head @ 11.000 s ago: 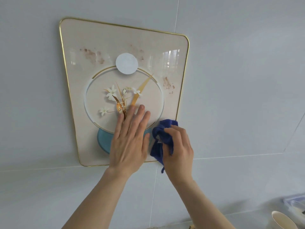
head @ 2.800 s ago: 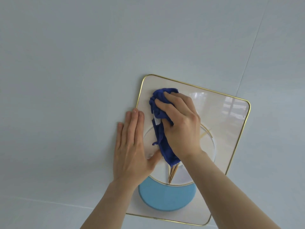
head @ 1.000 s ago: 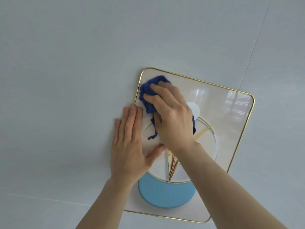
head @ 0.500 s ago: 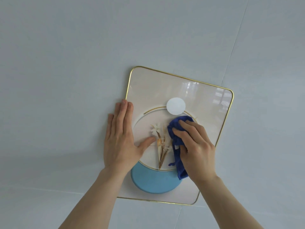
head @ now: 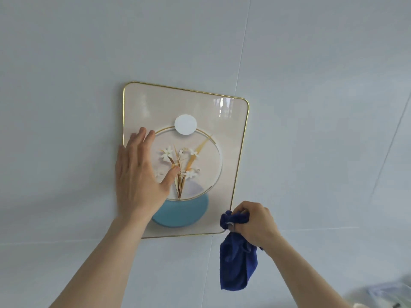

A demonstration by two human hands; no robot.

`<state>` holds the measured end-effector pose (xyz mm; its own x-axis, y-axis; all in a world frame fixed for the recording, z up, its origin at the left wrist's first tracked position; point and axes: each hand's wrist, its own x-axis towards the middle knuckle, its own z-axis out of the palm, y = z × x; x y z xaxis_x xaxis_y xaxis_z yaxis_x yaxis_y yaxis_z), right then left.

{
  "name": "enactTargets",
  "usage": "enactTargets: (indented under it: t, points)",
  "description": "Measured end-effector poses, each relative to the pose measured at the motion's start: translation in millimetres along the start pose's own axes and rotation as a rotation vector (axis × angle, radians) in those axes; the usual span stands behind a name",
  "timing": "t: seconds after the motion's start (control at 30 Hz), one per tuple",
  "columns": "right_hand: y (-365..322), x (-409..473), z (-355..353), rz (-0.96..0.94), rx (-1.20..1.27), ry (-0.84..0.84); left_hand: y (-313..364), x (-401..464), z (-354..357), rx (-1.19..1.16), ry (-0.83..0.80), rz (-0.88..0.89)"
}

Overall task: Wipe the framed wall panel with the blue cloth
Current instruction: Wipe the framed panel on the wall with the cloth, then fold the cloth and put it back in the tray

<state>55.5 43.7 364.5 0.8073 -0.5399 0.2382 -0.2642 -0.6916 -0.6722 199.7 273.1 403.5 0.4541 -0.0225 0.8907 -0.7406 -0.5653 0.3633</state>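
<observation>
**Panel braced by left hand; cloth bunched in right hand at lower right corner**

A pale grey-white, smooth tiled wall (head: 66, 63) fills the view; thin grout seams are seen running across it.

A glossy cream rectangular wall panel with rounded corners and a thin gold metal frame (head: 231, 138) is mounted flat on the wall. Its long axis is seen running up and down, leaning slightly in this wide-angle view so that the top edge slopes down to the right. The surface is shiny: window reflections are noted near the upper right corner. Printed on it are a large gold-lined circle, a white disc at the circle's top, white flowers on gold stems and a blue bowl shape at the bottom.

The left hand (head: 139, 174) is laid flat and open against the panel's left side, fingers close together and pointing up, thumb spread out toward the flower stems. The outer edge of the hand overlaps the left frame edge.

A dark blue, soft, nappy cloth (head: 238, 267) is gripped by the right hand (head: 255, 223), which is closed in a fist around the bunched upper part. The fist is held just beside the panel's lower right corner. The rest of the cloth hangs down limp below the hand, in front of the wall, in loose vertical folds.
</observation>
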Motion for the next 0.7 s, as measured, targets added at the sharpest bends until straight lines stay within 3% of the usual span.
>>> enactTargets:
  t: [0.13, 0.4, 0.7]
  points:
    - [26.7, -16.7, -6.2, 0.147, 0.12, -0.062, 40.6, -32.7, 10.9, -0.149, -0.164, 0.015]
    - [62.5, -33.0, -35.1, 0.18, 0.385, -0.221, 99.7, -113.1, 60.2, -0.405, -0.987, -0.067]
    - [152.5, -41.2, -63.2, 0.159, 0.462, -0.327, 140.9, -160.5, 115.5, -0.285, -1.027, -0.107]
